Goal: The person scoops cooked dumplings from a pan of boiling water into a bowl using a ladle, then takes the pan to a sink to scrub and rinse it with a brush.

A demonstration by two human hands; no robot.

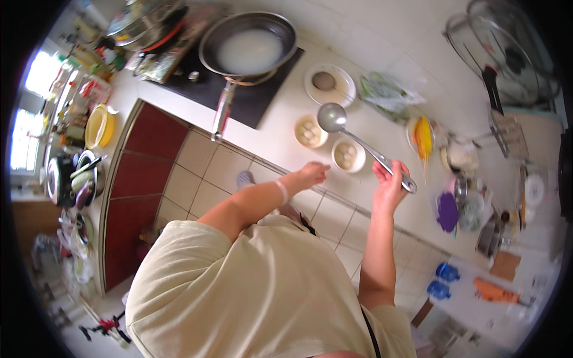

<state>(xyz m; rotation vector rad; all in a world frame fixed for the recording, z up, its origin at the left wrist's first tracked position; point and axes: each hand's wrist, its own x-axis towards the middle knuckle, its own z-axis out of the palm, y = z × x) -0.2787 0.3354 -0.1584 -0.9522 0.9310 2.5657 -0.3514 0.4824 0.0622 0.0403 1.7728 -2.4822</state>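
My right hand grips the handle of a metal ladle, whose bowl hangs over the white counter. Near the counter's front edge, my left hand has loosely curled fingers, with nothing visible in it; blur hides their exact pose. Two small bowls stand side by side, the left bowl and the right bowl, each with several round white balls in liquid. Behind them, a fine strainer lies on a white plate. A frying pan with cloudy whitish liquid sits on the black cooktop.
The pan's handle juts past the counter's front edge. Bagged green vegetables, a yellow-orange item in a dish and a purple item lie to the right. A yellow basin stands on the left counter.
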